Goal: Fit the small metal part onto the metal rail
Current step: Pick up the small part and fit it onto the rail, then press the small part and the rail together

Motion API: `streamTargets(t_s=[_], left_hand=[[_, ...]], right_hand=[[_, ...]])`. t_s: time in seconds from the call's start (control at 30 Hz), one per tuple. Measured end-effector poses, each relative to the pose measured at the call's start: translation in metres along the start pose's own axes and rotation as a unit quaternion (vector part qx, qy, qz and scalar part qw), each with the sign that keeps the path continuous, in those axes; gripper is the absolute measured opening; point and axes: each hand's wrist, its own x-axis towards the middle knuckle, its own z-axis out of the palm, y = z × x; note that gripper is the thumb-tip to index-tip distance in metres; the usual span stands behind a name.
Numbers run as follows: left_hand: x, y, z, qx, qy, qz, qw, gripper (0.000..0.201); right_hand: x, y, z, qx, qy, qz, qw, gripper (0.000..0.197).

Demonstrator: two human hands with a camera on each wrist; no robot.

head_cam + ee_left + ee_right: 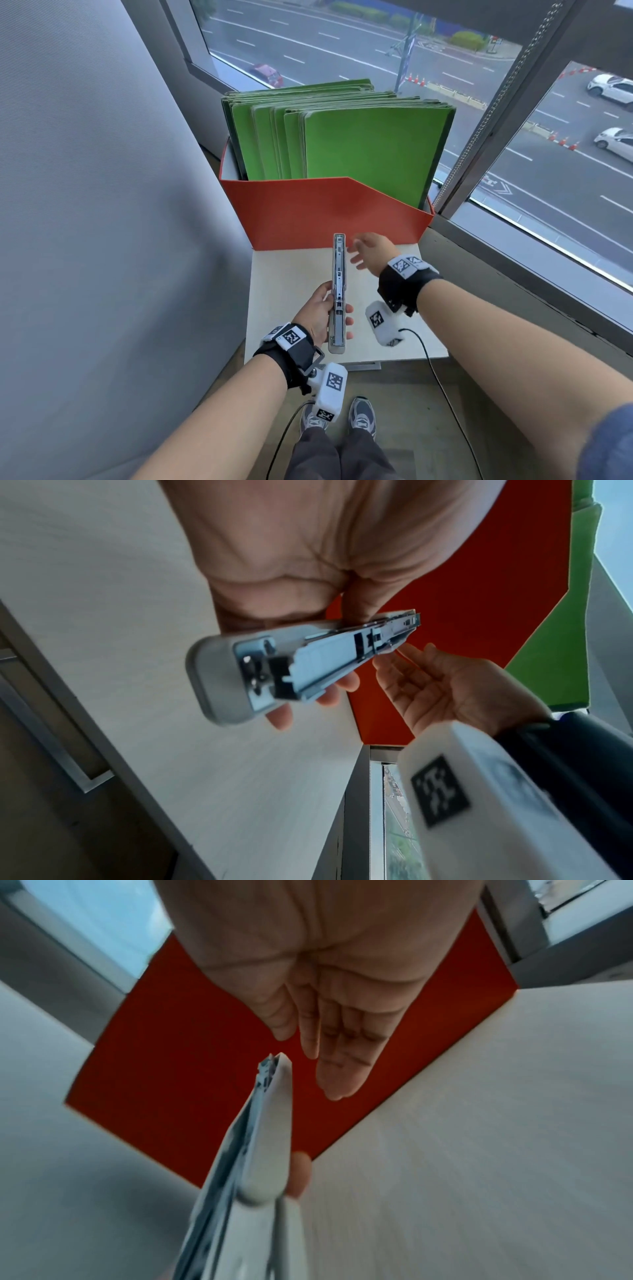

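A long grey metal rail point(338, 291) with a silver channel along its top points away from me above the pale table. My left hand point(320, 317) grips its near half, thumb on the left side and fingertips point(348, 322) curling round the right. In the left wrist view the rail point(301, 664) shows a silver bracket and a black piece at its near end. My right hand point(370, 250) hovers beside the rail's far end with straight, spread fingers and an empty palm point(445, 691). In the right wrist view the fingers point(339, 1053) stand just right of the rail tip point(277, 1061). No separate small part shows.
A red open box point(325, 212) holding several upright green folders point(359, 147) stands at the back of the small pale table point(394, 342). A window point(548, 137) runs along the right and back, a grey wall on the left. A black cable point(435, 373) hangs off the table's front.
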Motion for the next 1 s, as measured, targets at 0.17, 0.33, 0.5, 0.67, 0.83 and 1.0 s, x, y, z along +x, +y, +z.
streamTargets(t_s=[0.17,0.33,0.5,0.67,0.83,1.0], left_hand=[[-0.001,-0.008,0.001,0.008,-0.006,-0.026,1.0,0.028],[0.0,-0.018,0.0,0.01,0.018,-0.043,0.999,0.03],[0.005,-0.019,-0.001,-0.013,0.063,-0.061,0.996,0.036],[0.012,-0.007,-0.002,-0.046,0.103,-0.064,0.992,0.034],[0.021,0.008,-0.002,-0.067,0.117,-0.06,0.989,0.031],[0.029,0.016,-0.004,-0.101,0.112,-0.066,0.986,0.042]], right_hand=[[0.011,-0.008,-0.004,0.009,-0.022,0.027,0.999,0.03],[0.018,-0.01,-0.005,-0.056,-0.031,0.049,0.997,0.02],[0.005,-0.024,-0.006,-0.052,-0.035,-0.025,0.998,0.021],[-0.022,-0.031,-0.007,-0.102,-0.048,-0.139,0.984,0.017],[-0.055,-0.016,-0.003,-0.129,-0.062,-0.24,0.96,0.017],[-0.075,0.019,0.009,-0.154,-0.076,-0.314,0.934,0.018]])
